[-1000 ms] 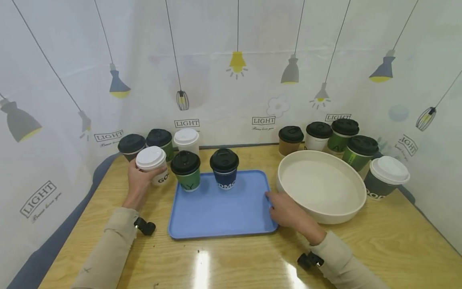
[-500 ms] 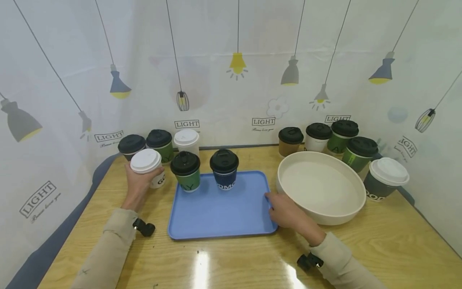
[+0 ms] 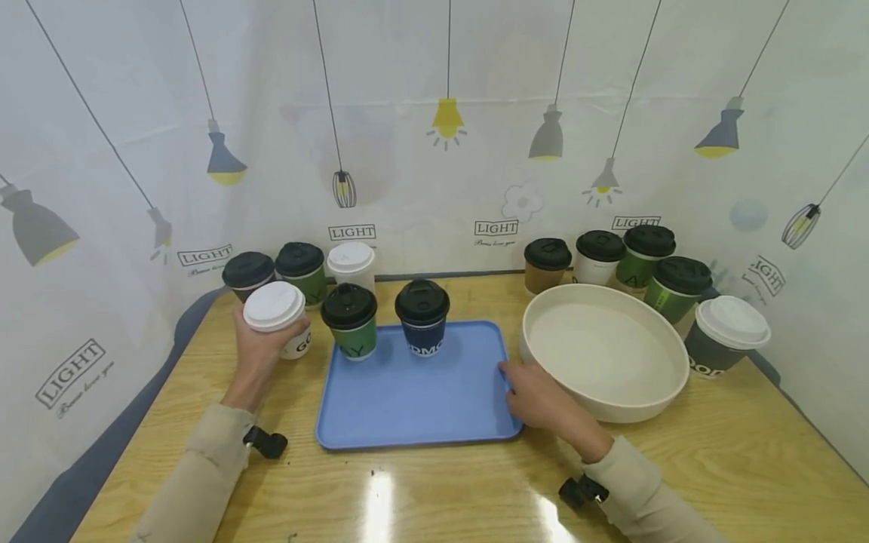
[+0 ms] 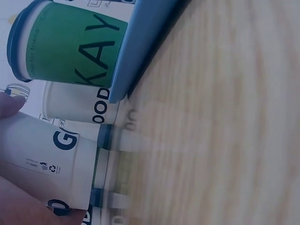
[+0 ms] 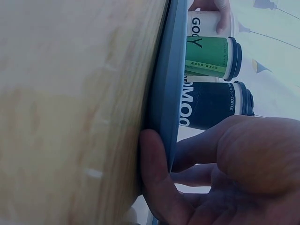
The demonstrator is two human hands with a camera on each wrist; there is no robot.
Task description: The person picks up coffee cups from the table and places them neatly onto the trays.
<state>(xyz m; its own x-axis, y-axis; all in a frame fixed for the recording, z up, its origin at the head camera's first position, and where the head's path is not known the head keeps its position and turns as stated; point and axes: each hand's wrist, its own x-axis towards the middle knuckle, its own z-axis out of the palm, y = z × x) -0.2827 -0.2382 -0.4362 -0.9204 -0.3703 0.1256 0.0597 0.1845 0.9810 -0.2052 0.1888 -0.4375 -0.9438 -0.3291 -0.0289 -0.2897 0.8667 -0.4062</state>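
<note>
My left hand (image 3: 255, 353) grips a white paper coffee cup (image 3: 274, 308) with a white lid, left of the blue tray (image 3: 414, 407). The left wrist view shows this cup (image 4: 51, 159) tilted, its base close over the table, with fingers on both sides. On the tray's far part stand a green cup (image 3: 358, 339) at the left corner and a navy cup (image 3: 424, 335), both with black lids. My right hand (image 3: 546, 403) pinches the tray's right rim; in the right wrist view a finger lies under the tray edge (image 5: 164, 93).
Behind the held cup stand a dark-lidded cup (image 3: 248, 273), a green cup (image 3: 302, 271) and a white cup (image 3: 351, 264). A round cream dish (image 3: 604, 347) sits right of the tray, close to my right hand. Several lidded cups, including a grey one (image 3: 713, 351), stand behind and beside it.
My left hand has drawn the white cup slightly left and toward me, away from the tray. The right hand and the tray have stayed put.
</note>
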